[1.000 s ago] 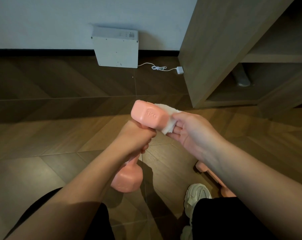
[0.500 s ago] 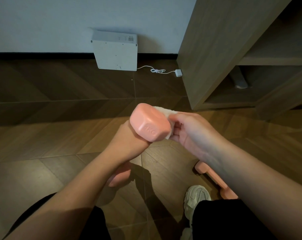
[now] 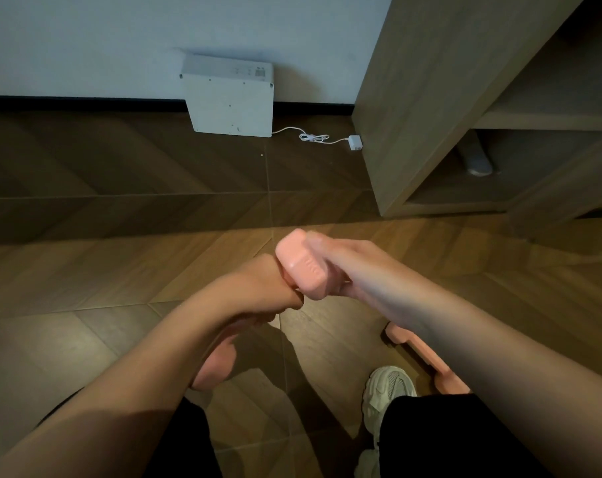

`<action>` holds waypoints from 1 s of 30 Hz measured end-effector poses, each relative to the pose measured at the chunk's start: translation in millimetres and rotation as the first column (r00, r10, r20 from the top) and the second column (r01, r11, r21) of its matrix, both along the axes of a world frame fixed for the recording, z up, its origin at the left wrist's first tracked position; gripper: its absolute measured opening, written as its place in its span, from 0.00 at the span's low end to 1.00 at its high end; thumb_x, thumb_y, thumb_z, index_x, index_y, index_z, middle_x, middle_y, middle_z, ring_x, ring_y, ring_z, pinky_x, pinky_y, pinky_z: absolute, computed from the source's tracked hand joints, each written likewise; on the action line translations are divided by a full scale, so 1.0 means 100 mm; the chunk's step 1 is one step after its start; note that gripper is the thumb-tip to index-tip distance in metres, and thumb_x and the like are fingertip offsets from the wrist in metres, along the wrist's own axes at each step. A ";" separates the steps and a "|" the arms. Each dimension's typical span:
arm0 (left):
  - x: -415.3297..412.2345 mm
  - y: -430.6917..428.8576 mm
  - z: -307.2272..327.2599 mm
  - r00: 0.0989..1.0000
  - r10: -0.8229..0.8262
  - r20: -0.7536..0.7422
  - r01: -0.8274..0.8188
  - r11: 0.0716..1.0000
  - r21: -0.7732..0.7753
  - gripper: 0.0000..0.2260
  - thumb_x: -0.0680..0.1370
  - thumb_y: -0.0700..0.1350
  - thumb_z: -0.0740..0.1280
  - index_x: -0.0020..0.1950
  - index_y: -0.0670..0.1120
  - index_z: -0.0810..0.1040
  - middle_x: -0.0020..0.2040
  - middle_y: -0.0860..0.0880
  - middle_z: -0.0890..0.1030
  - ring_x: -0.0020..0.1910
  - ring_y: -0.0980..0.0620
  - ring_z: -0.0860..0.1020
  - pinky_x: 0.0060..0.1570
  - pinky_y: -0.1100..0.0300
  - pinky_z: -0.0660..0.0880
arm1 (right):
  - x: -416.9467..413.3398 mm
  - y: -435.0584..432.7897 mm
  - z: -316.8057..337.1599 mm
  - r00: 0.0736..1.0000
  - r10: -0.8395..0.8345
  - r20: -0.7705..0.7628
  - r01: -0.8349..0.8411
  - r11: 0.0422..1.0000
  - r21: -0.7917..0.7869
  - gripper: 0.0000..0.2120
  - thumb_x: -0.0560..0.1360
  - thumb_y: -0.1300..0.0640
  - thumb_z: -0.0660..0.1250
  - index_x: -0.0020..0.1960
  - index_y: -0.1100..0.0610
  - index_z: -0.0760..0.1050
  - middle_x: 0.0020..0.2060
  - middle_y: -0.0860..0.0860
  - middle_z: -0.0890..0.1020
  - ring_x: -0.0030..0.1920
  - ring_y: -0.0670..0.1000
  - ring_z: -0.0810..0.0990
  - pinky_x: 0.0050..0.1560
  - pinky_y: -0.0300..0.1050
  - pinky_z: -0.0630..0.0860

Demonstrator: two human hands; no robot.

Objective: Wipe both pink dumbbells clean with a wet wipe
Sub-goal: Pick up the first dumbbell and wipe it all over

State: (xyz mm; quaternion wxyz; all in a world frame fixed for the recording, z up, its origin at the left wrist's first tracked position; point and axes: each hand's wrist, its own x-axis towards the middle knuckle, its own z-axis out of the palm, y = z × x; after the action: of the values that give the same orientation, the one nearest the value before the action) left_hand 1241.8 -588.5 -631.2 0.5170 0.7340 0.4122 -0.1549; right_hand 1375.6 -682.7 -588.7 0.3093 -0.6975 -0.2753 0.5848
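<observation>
I hold one pink dumbbell upright over the wooden floor. My left hand grips its handle, and its lower head shows beneath my wrist. My right hand curls around the far side of the upper head. The wet wipe is hidden under those fingers and the picture is blurred there. The second pink dumbbell lies on the floor at the right, partly covered by my right forearm.
A white box leans on the wall, with a white cable and charger beside it. A wooden cabinet with open shelves stands at the right. My white shoe is next to the floor dumbbell.
The upper head has turned in my left hand's grip and tilted toward me. My right hand has slid over the head, so the white wipe no longer shows.
</observation>
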 end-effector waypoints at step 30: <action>0.11 -0.03 0.33 -0.110 0.990 0.083 -0.338 0.042 -0.940 0.07 0.75 0.45 0.71 0.40 0.44 0.77 0.38 0.47 0.83 0.44 0.49 0.83 0.50 0.50 0.78 | -0.09 -0.11 0.12 0.919 -0.283 -0.275 0.341 0.920 0.191 0.31 0.59 0.44 0.77 0.59 0.52 0.77 0.45 0.44 0.86 0.48 0.42 0.84 0.42 0.36 0.79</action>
State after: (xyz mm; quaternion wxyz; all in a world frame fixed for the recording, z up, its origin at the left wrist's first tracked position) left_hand 1252.3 -591.4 -598.0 0.8331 0.0525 0.3753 0.4029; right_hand 1366.4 -693.2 -576.2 0.5109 -0.6144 -0.1872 0.5713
